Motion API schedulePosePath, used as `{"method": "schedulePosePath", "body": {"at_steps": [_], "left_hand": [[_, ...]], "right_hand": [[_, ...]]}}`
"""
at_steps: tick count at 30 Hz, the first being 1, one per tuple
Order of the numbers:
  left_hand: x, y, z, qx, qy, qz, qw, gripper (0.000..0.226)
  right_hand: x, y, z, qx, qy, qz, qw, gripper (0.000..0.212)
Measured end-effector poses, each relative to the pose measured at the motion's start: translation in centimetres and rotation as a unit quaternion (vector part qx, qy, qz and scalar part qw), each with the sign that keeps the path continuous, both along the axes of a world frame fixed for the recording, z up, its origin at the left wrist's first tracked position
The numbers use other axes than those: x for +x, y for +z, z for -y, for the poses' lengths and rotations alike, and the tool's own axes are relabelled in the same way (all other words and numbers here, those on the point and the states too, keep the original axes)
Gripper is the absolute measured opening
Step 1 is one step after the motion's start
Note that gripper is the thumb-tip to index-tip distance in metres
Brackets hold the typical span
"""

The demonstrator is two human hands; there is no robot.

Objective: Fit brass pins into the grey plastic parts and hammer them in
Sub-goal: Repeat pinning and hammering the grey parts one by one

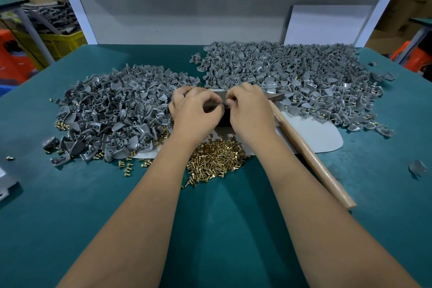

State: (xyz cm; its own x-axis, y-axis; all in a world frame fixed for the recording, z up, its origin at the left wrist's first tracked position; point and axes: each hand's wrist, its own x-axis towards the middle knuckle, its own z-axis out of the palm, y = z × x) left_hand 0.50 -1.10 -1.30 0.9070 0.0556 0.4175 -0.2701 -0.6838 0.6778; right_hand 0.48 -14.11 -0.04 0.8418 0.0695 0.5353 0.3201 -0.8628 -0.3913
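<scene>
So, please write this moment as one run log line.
left hand: pinches small part | right hand: pinches same spot | hammer: lies on table | brass pins: heap near wrists

no readable text, labels or numbers

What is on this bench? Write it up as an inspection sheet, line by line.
Surface: green bench mat with a pale sheet on it.
Job's things: two heaps of grey plastic parts, left heap and right heap; brass pins; hammer lying unheld.
Clutter: stray pins and parts around the heaps.
Grippers: left hand and right hand pinch a small piece together.
Cables: nothing seen.
Surroundings: yellow crate, white bench frame.
</scene>
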Motion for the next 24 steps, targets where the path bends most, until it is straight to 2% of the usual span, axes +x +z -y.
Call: {"method": "schedulePosePath", "body": {"at_steps": [3,7,9,16,19,22,24], "left_hand": [[-0.1,-0.1,0.0,0.018,0.003,0.02,1.0,0.003],[0.0,-0.2,0.1,0.039,0.021,0.022,0.999,0.011],[0.0,-0.2,0.2,0.034,0.021,0.022,0.999,0.011],[0.2,-0.3,0.3,0.032,0.019,0.012,0.999,0.004],[0.3,-0.2,0.2,0.025,0.015,0.002,1.0,0.006],[0.3,-0.1,0.1,0.018,0.012,-0.003,1.0,0.008],[0.3,-0.1,0.1,0.015,0.011,-0.006,1.0,0.008]], "right_hand": [[0.0,0.8,0.0,-0.052,0.003,0.001,0.999,0.01],[0.3,1.6,-0.1,-0.135,0.006,-0.006,0.991,0.009],[0.5,1.8,-0.1,-0.124,0.0,-0.021,0.992,0.009],[0.7,0.3,0.4,0.053,0.005,-0.055,0.997,0.008],[0.5,0.0,0.9,0.177,0.042,-0.097,0.979,0.013],[0.1,0.4,0.9,0.316,0.036,-0.114,0.941,0.026],[0.0,0.4,0.9,0.342,0.025,-0.12,0.932,0.026]]}}
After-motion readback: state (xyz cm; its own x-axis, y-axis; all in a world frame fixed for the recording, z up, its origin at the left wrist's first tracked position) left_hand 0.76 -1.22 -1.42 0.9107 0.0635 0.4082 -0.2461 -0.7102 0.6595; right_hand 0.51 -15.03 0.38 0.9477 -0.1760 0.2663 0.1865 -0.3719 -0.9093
